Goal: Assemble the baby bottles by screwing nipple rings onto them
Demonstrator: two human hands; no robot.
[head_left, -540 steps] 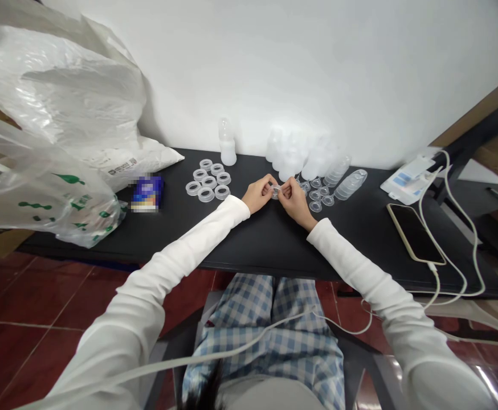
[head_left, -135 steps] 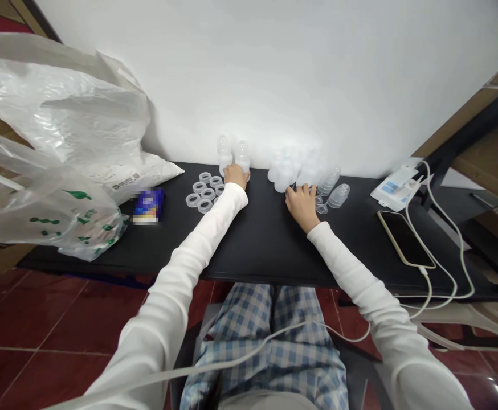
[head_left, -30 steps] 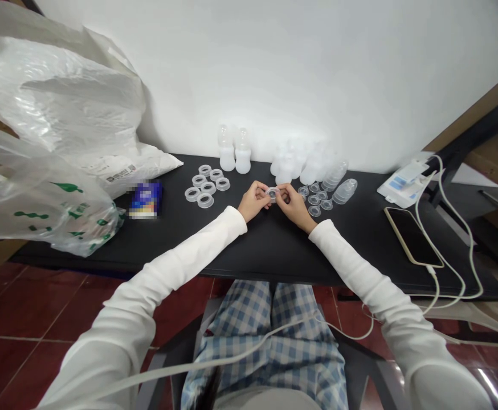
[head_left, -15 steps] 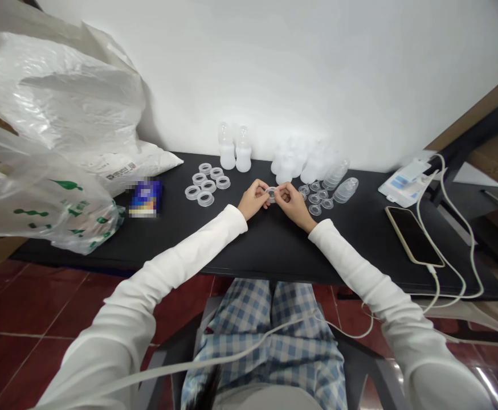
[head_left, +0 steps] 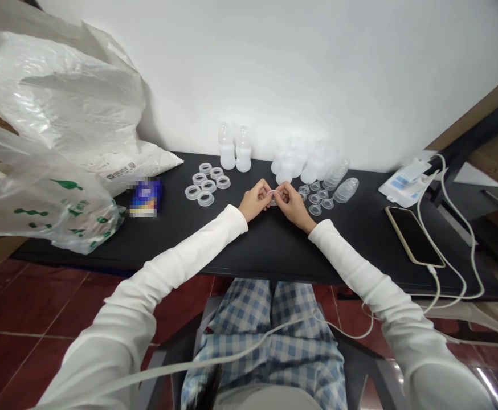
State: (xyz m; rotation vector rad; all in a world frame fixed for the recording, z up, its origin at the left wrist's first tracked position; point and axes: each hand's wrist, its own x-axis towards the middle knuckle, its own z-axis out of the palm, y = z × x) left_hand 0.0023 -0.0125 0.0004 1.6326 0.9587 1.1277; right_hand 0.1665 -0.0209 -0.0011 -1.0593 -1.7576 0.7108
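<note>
Both hands meet above the black table. My left hand (head_left: 254, 201) pinches one side of a clear plastic bottle collar ring (head_left: 276, 197), and my right hand (head_left: 293, 206) pinches the other side. Fingers cover much of the ring; whether a teat sits inside it I cannot tell. Just right of my right hand lie several clear bottle teats (head_left: 314, 199). To the left, several more clear collar rings (head_left: 208, 185) lie in a loose group. Behind my left hand, two white baby bottles with clear domed caps (head_left: 243, 151) stand upright.
By the wall stand several white bottles (head_left: 294, 162), with clear domed caps (head_left: 346, 190) to their right. Plastic bags (head_left: 56, 102) and a blue packet (head_left: 145, 197) occupy the left. On the right are a phone (head_left: 414, 236) with a white cable and a white-and-blue package (head_left: 405, 182).
The ring has tilted between my fingers and shows less of its opening. My fingertips have shifted slightly around it; the things on the table have stayed put.
</note>
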